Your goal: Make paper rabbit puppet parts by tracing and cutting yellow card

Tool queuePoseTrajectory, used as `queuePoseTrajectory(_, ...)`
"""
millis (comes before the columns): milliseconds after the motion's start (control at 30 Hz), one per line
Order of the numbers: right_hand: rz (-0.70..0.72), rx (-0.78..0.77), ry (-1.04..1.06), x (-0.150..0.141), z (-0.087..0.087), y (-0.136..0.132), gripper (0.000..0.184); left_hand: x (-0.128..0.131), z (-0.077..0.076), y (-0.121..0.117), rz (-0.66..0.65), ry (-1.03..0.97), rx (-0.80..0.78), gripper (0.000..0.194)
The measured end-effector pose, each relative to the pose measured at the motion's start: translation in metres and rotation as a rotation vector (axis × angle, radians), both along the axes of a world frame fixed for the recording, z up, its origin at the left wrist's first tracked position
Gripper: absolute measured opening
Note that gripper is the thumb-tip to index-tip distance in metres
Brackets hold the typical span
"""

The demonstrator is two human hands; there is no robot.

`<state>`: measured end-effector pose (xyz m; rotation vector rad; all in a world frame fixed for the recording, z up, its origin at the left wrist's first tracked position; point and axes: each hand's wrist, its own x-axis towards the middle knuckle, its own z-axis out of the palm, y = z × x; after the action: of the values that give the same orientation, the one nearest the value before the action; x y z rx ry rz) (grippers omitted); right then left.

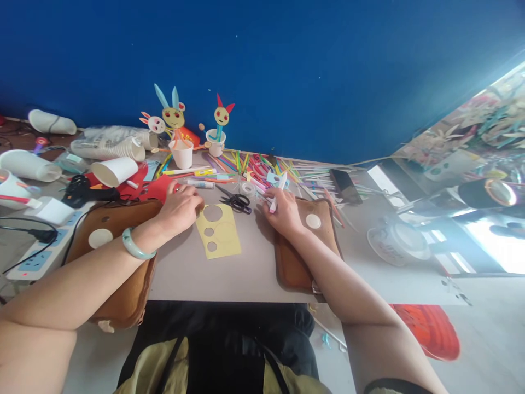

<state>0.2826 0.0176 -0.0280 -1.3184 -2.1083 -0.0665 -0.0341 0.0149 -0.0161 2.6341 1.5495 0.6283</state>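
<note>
1. Two brown padded rectangular cushions (297,268) are lying nearest.
2. One yellow rectangular paper sheet (229,246), three round holes, is lying beside the left hand (180,209); probably light, tearable; hold uncut right edge.
3. Left grip: indeterminable. Right hand (284,210) is grasping one slim white-and-pink stick (273,206), presumably light, stiff.
4. One pair of black-handled scissors (239,202) is lying beyond.

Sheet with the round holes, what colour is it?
The sheet is pale yellow, seen in the head view.

A deep-blue wall (287,65) rises behind the grey table (246,282), and bright light (511,219) glares at right, above pale floor (492,328).
</note>
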Motion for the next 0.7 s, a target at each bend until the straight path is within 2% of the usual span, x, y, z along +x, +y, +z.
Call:
queuePoseTrajectory(200, 0.008, -0.05, -0.052, 0.002, -0.003, 0.002, 0.028, 0.003, 0.001, -0.002, -0.027, -0.015, 0.049, 0.031)
queuePoseTrajectory(400, 0.167, -0.169, -0.269, -0.001, 0.001, 0.003, 0.054, 0.012, 0.006, -0.011, -0.246, -0.039, -0.041, 0.033)
queuePoseTrajectory(567, 0.196, -0.209, -0.344, -0.004, -0.002, 0.006, 0.058, 0.019, 0.004, -0.022, -0.366, 0.012, -0.059, 0.032)
queuePoseTrajectory(700, 0.158, -0.197, -0.287, -0.004, -0.003, 0.006, 0.055, 0.02, 0.001, -0.026, -0.386, 0.04, -0.039, 0.032)
